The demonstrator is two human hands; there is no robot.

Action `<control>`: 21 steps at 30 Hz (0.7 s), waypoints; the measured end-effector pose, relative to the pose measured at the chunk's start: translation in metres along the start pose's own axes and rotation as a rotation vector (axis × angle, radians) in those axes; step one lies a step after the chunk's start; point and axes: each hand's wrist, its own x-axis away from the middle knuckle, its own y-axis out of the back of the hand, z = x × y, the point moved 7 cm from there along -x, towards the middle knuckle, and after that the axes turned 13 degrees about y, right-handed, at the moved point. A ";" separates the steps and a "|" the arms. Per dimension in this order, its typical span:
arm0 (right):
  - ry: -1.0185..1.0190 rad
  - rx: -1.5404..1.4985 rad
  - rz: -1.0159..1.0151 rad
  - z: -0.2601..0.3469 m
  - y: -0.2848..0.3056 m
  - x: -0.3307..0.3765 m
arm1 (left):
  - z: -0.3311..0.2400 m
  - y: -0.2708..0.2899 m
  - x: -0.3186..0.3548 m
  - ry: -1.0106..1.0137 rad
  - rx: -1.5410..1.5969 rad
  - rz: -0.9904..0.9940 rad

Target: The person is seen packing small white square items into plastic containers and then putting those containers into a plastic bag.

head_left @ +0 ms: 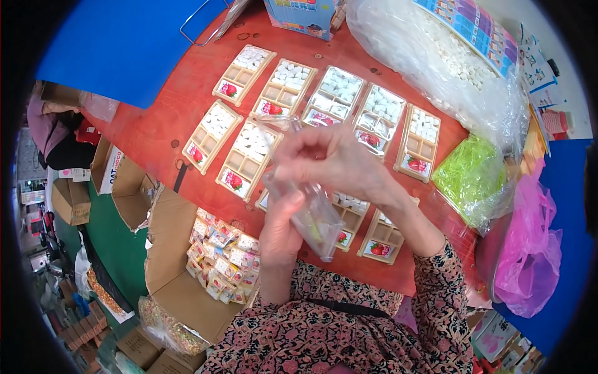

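Left hand (280,221) is closed around the side of a clear pouch (321,218), with the thumb laid along it. Right hand (342,162) is curled, its fingertips apparently drawn together on the pouch's upper film; the exact grip is obscured. The pouch is held tilted above the surface (193,81), between the upper and lower trays (418,148).

Caution: if the film is pulled unevenly, it may be torn or slipped from the fingers. If the tilt is increased while the mouth is open, any contents may be spilled; whether the mouth is open cannot be determined.

White pieces (425,124) are heaped in the tray compartments and appear loose. They may be scattered if a tray is brushed by the right sleeve (442,274) or wrist. Items knocked over the left edge may be dropped into the open carton (171,240).
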 end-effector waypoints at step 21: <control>-0.177 -0.400 0.110 -0.013 -0.014 0.007 | 0.005 0.007 -0.011 0.056 0.054 0.349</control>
